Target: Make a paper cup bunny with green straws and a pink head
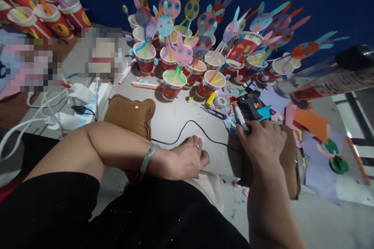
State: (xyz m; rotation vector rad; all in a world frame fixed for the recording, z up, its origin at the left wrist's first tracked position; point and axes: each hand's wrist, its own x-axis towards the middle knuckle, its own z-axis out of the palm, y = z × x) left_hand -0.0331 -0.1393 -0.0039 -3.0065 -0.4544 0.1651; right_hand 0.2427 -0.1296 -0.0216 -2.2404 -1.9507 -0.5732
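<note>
My left hand (pixel 188 158), with a ring and a pale bangle on the wrist, rests at the table's front edge. Its fingers are curled in; a bit of pink paper (pixel 200 137) shows just beyond the knuckles, and whatever lies under the fingers is hidden. Over on the right, my right hand (pixel 264 142) has its thumb and fingers closed around the dark end of a white marker (pixel 240 114). That marker points away from me over paper scraps. Close by are purple-handled scissors (pixel 214 112), a roll of clear tape (pixel 222 101) and a black glue gun (pixel 248 103).
Paper cups with rabbit-faced spoons (pixel 174 81) crowd the back. Brown cushions (pixel 130 114) lie under both forearms. A black cord (pixel 187 124) crosses the tabletop. At left sits a power strip (pixel 101 95) with cables; at right, coloured paper (pixel 320 163) and a clear bottle (pixel 330 74).
</note>
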